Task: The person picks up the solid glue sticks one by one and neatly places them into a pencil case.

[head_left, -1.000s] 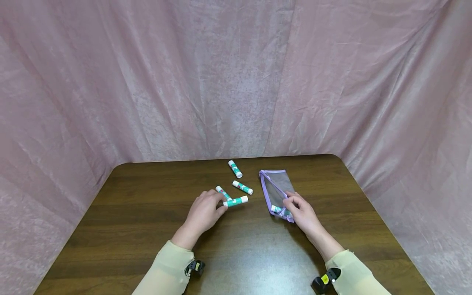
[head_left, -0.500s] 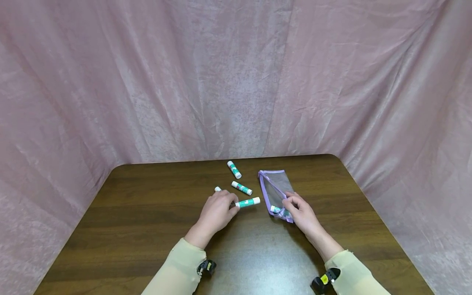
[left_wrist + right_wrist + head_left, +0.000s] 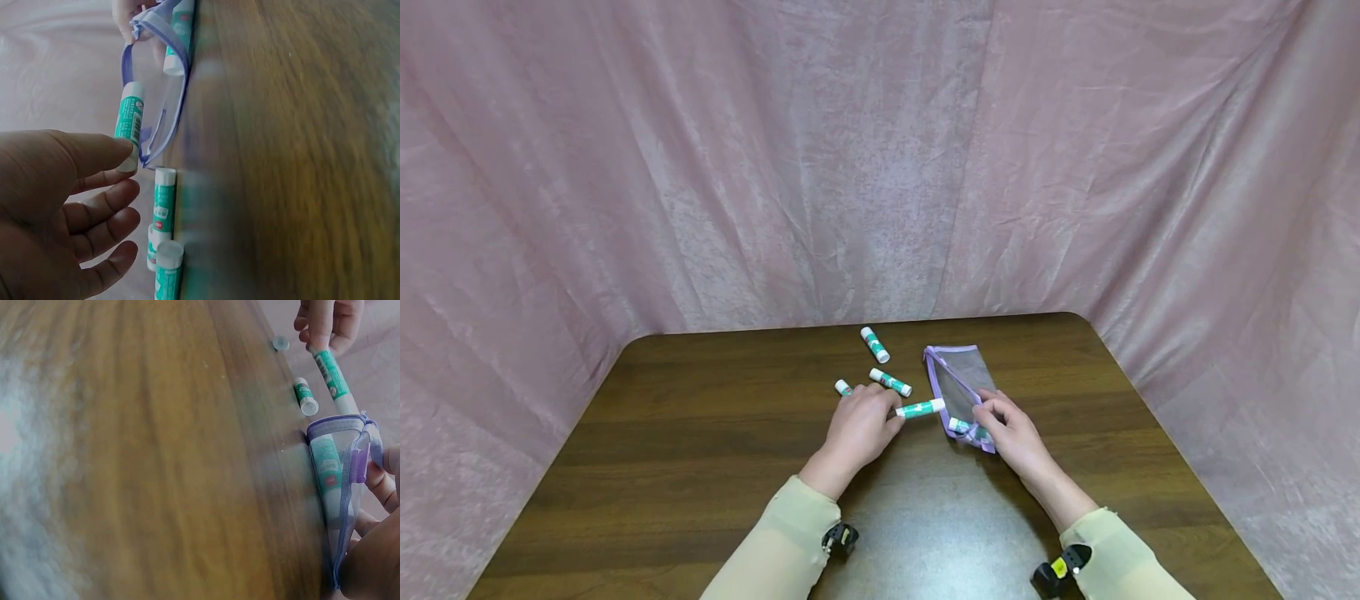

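Observation:
My left hand [image 3: 861,427] pinches a green-and-white glue stick [image 3: 917,410] by one end, between thumb and fingers. The stick's far white end is at the mouth of a grey mesh zip pouch [image 3: 968,367] with purple edging. From the right wrist view, that stick [image 3: 333,378] tilts above the pouch's opening; whether its tip is inside, I cannot tell. The right hand [image 3: 1018,435] grips the pouch's purple edge and holds its mouth apart. Another glue stick [image 3: 326,465] lies inside, seen through the mesh.
Three loose glue sticks lie on the brown wooden table [image 3: 700,450]: one [image 3: 874,344] near the back edge, one [image 3: 891,382] in front of it, and one [image 3: 843,387] partly hidden behind my left hand. A pink curtain [image 3: 850,167] hangs behind the table.
The left hand has moved right with the glue stick, from beside the loose sticks to the pouch's mouth. My right hand and the pouch have stayed nearly still.

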Action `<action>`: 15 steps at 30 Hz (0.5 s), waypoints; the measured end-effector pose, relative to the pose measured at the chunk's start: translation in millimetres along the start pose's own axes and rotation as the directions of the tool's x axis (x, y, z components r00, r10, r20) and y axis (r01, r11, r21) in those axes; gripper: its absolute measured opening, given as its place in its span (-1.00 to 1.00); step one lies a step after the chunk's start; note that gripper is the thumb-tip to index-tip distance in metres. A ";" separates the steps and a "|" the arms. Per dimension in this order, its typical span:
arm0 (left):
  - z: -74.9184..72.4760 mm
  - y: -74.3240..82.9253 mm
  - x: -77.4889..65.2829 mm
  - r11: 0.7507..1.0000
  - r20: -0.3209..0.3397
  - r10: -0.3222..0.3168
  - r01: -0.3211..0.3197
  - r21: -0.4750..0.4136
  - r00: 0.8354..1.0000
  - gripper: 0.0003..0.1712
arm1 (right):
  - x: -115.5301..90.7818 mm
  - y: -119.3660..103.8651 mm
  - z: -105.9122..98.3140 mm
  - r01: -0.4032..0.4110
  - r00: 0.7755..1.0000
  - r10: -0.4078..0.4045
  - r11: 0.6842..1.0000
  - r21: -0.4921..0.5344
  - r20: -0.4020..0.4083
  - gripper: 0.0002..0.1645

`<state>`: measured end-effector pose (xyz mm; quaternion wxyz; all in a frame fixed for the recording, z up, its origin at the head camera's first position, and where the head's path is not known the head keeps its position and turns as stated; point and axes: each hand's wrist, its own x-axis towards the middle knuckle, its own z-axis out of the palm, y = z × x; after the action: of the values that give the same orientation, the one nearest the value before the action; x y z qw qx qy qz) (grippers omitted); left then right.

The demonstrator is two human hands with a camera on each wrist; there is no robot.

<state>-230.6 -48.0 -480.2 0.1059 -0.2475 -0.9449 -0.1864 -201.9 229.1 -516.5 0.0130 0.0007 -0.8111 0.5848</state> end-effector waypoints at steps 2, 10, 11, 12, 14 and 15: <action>2.0 1.9 1.8 1.000 -0.007 0.006 -0.006 0.007 1.000 -0.85 | 0.0 -0.1 -0.1 0.001 1.000 -0.001 1.000 -0.001 0.002 -0.67; 14.4 8.0 10.0 1.000 -0.003 0.002 -0.002 0.015 1.000 -0.84 | 0.1 -0.2 0.7 0.006 1.000 -0.006 1.000 -0.017 0.000 -0.68; 15.8 9.1 10.8 1.000 0.003 -0.004 0.004 0.013 1.000 -0.84 | 0.0 -0.5 0.7 0.006 1.000 -0.006 1.000 -0.016 -0.001 -0.68; 17.1 10.2 11.5 1.000 0.009 -0.008 0.008 0.013 1.000 -0.84 | 0.0 -0.6 0.7 0.006 1.000 -0.006 1.000 -0.017 -0.002 -0.68; 19.2 12.6 12.6 1.000 0.020 -0.014 0.014 0.010 1.000 -0.85 | -0.7 -1.9 0.4 0.006 1.000 -0.006 1.000 -0.012 -0.006 -0.67; 20.1 14.0 13.2 1.000 0.026 -0.015 0.015 0.011 1.000 -0.86 | -0.8 -2.0 0.4 0.006 1.000 -0.006 1.000 -0.013 -0.007 -0.67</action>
<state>-237.0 -22.9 -490.4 0.0934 -0.2423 -0.9490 -0.1790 -201.1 228.1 -514.7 0.0174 0.0011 -0.8147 0.5796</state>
